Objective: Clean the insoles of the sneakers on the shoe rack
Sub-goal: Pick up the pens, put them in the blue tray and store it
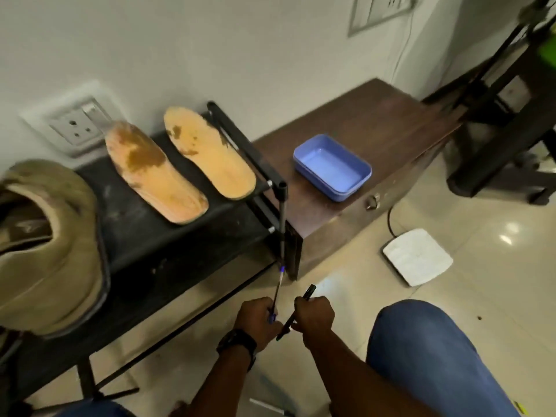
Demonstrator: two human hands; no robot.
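Two orange insoles lie side by side on the black shoe rack. The left insole has a large brown stain, the right insole smaller stains near its far end. A tan sneaker sits at the rack's left end. Low in front of the rack, my left hand grips a blue pen. Beside it, my right hand grips a black pen. Both hands are well below and apart from the insoles.
A blue plastic tray stands on a dark wooden bench right of the rack. A white pad with a cable lies on the tiled floor. Black stand legs rise at the right. My blue-trousered knee fills the lower right.
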